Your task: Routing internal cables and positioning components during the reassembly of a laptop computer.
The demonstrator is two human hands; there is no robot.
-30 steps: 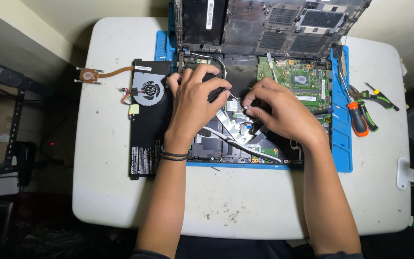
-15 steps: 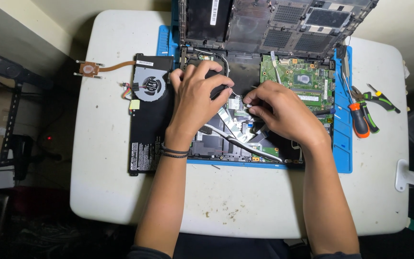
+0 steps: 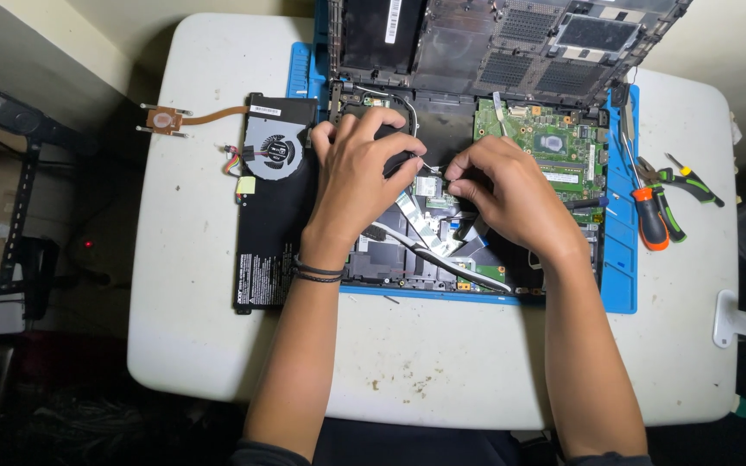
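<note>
Green board (image 3: pixel 554 151) lies beside both curled hands, left hand (image 3: pixel 357 168) and right hand (image 3: pixel 511 194), grips unclear.

Looks like a makeshift electronics repair corner: opened laptop (image 3: pixel 477 173) on blue mat (image 3: pixel 619 285), screwdrivers (image 3: pixel 654 211) near white table's (image 3: pixel 218 328) right edge.

An open laptop (image 3: pixel 468 216) lies on a mat (image 3: pixel 619 259) on the table (image 3: pixel 442 371). A fan (image 3: pixel 274 151) sits left of it. The tools (image 3: pixel 662 203) lie to its right. The lifted cover (image 3: pixel 494 39) stands at the far side.
</note>
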